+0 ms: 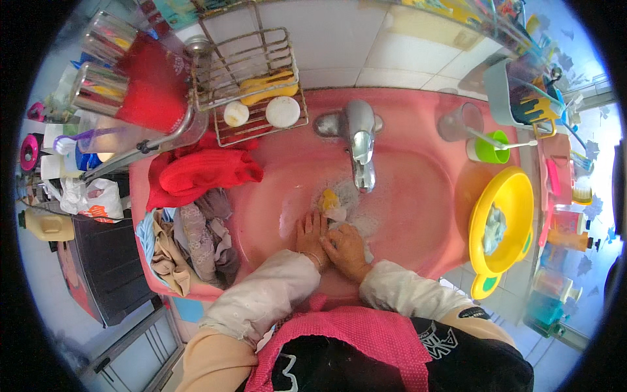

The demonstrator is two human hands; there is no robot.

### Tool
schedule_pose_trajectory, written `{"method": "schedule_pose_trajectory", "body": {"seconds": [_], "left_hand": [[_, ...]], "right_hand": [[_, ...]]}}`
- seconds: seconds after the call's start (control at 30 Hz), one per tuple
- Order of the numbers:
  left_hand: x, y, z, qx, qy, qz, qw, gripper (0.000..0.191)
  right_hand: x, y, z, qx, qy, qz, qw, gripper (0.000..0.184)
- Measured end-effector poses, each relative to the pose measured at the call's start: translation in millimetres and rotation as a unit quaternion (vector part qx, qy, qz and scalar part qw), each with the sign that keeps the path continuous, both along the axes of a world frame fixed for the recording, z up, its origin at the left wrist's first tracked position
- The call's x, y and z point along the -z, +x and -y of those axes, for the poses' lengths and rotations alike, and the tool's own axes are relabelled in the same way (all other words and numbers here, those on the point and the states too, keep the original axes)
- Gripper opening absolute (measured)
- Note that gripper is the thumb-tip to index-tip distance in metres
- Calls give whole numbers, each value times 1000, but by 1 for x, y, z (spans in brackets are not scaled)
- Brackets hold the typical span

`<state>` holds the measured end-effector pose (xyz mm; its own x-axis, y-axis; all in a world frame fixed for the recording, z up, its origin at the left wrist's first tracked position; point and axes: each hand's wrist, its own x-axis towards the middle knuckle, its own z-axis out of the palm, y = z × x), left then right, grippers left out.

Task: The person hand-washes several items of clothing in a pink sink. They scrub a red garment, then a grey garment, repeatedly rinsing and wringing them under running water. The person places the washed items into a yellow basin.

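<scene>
In the pink washbasin (416, 196), my left hand (311, 237) lies low in the bowl, its fingers pointing towards a soapy yellow and whitish item (331, 203). My right hand (347, 249) is bent beside it, its fingers touching the left hand near the wrist. A bit of greyish, sudsy cloth shows by the right hand; what lies under the palms is hidden, and whether either hand grips it cannot be told. Suds surround the hands. Above them stands the chrome faucet (361, 147). White sleeve covers reach to both wrists.
Left on the basin rim lie a red cloth (205, 174) and a pile of beige and grey clothes (196, 245). A wire rack (259, 117) holds a yellow brush and round soaps. At right are a green cup (495, 147), a clear cup (463, 122) and a yellow basin (526, 196) with pale cloth.
</scene>
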<state>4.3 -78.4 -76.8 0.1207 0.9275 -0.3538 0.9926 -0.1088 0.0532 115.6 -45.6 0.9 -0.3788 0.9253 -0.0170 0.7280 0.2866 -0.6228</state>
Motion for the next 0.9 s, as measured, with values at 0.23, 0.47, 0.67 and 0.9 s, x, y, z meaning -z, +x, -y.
{"method": "schedule_pose_trajectory", "body": {"seconds": [0.23,0.47,0.67,0.9], "left_hand": [[-25,10,-31,-37,-78,39,996,75],[-18,13,-43,-34,-44,24,998,73],[-43,-2,-45,-27,-160,83,983,68],[-25,-33,-17,-298,-4,216,930,43]], "right_hand": [[67,4,-42,-51,-71,208,974,27],[93,15,-79,-40,-71,107,991,36],[4,1,-104,169,-60,-81,980,38],[47,-10,-105,-30,105,142,984,38]]}}
